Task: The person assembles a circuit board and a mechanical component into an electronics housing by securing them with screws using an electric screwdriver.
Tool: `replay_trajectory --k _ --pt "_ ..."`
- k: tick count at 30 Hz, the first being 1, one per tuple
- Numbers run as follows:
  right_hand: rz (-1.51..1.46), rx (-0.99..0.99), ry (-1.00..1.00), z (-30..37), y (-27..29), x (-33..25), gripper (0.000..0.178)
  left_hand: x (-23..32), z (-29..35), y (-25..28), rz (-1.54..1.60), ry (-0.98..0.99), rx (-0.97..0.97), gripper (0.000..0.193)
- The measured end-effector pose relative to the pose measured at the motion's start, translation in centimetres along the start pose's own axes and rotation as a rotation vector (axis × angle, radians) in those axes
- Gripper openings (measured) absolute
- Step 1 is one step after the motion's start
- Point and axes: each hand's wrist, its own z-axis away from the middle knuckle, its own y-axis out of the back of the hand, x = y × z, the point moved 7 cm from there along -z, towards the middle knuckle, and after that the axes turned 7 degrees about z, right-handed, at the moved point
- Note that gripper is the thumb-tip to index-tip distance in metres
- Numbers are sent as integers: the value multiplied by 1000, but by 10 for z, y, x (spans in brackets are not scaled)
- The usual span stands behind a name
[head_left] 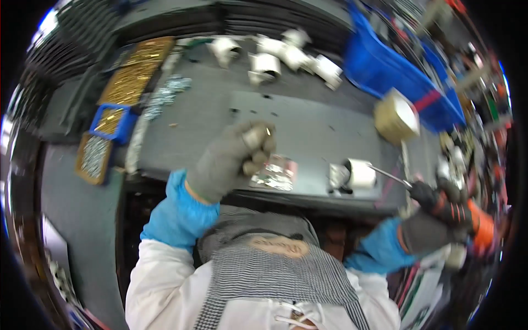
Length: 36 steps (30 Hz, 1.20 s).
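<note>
My left hand [234, 157], in a grey glove with a blue sleeve cover, hovers over the near side of the bench with its fingers curled in. A small shiny glint shows at its fingertips; the thing itself is too blurred to name. My right hand [432, 228], gloved too, grips an orange and black screwdriver [479, 223]. Its long thin shaft points left and its tip meets or nearly meets a white cylindrical part [361, 174] lying on its side on the grey plate. Beside my left hand lies a shiny silver and pink packet [278, 174].
Several white cylindrical parts [265, 67] stand at the back. On the left are a tray of brass-coloured screws [131, 74], a small blue bin [111, 122], a tray of silver screws [94, 158] and loose silver pieces [166, 94]. A blue crate [385, 71] and a yellowish box [395, 118] stand right.
</note>
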Motion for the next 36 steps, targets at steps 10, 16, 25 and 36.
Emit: replay_trajectory --k 10,16,25,36 --pt "-554 -311 -291 46 -65 12 78 -134 -25 -35 138 324 -59 52" --pt "-416 -222 -404 48 -52 22 73 -142 -27 -37 -50 208 37 48" --pt "-367 -91 -447 37 -23 39 67 -119 -41 -76 -993 -389 -116 22" --pt "-553 -50 -316 24 18 48 76 -169 -62 -75 -205 266 171 43"
